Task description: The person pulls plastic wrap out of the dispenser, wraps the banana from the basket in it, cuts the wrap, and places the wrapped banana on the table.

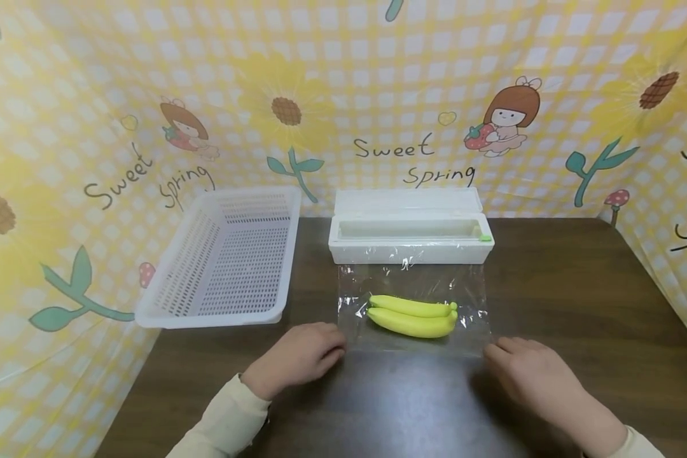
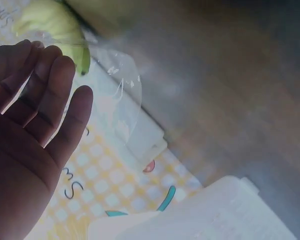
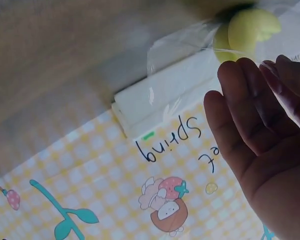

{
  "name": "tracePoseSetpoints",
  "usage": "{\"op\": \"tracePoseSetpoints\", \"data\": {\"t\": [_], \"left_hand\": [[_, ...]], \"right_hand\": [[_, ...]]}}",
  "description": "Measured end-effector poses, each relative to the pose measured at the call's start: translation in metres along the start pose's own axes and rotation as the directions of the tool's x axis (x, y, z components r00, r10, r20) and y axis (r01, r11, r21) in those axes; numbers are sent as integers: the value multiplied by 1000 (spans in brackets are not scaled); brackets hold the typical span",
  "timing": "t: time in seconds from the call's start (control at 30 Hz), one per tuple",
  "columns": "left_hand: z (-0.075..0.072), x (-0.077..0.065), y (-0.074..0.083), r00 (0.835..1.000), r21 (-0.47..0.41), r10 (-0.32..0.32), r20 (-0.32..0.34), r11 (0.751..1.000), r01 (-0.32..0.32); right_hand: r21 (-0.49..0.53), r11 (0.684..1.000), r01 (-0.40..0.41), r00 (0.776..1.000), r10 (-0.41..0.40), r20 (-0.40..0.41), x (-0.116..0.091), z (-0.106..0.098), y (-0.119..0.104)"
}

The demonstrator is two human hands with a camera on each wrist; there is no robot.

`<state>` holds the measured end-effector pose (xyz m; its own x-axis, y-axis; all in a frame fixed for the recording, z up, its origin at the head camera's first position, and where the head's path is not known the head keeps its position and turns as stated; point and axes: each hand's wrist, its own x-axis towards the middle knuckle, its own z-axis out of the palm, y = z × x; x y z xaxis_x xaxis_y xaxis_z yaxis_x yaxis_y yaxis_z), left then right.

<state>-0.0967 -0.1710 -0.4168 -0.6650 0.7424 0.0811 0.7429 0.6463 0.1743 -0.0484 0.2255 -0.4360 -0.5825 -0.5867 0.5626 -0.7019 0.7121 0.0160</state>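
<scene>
A sheet of clear plastic wrap (image 1: 355,334) stretches from the white wrap box (image 1: 412,254) toward the person. Two yellow bananas (image 1: 415,323) lie side by side on it, joined at the right end. My left hand (image 1: 300,356) pinches the sheet's near left corner between thumb and index finger. At the near right corner, my right hand (image 1: 532,372) pinches the film the same way. Both wrist views show the thumb meeting the fingertips, the film (image 2: 122,85) running off from them, and the bananas (image 3: 250,32) beyond.
Left of the wrap box stands a white perforated plastic basket (image 1: 286,273). The box's lid (image 1: 406,202) is raised at the back, and a small green piece (image 1: 485,238) sits on its right end. A checked cloth (image 1: 366,83) hangs behind the dark wooden table (image 1: 572,286).
</scene>
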Motion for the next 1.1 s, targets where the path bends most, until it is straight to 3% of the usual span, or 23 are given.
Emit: {"op": "tracePoseSetpoints", "data": {"t": [0.1,0.23,0.37,0.47,0.53,0.63,0.77,0.97,1.1], "left_hand": [[-4,5,-4,999,-33,-19,-30,999,18],[-4,16,-11,992,-127,-104,-65,987,95],[1,30,-20,972,-228,-210,-110,957,181],[4,42,-27,949,-280,-291,-123,927,248],[7,50,-31,933,-307,-344,-111,904,297],[11,62,-36,912,-343,-405,-63,867,362],[20,72,-42,889,-376,-457,13,822,428],[28,79,-48,851,-384,-521,74,772,506],[29,81,-50,841,-371,-531,99,765,527]], "right_hand": [[29,1000,-12,1000,13,-22,8,-1,7],[86,996,-39,999,40,-5,22,0,20],[127,990,-67,997,64,33,37,4,36],[168,976,-135,988,119,101,46,9,46],[218,951,-221,966,183,180,51,12,52],[288,885,-367,910,276,310,54,20,60],[351,810,-470,855,317,411,53,34,66],[402,759,-513,828,314,464,53,50,70],[408,755,-514,828,312,466,54,54,72]]}}
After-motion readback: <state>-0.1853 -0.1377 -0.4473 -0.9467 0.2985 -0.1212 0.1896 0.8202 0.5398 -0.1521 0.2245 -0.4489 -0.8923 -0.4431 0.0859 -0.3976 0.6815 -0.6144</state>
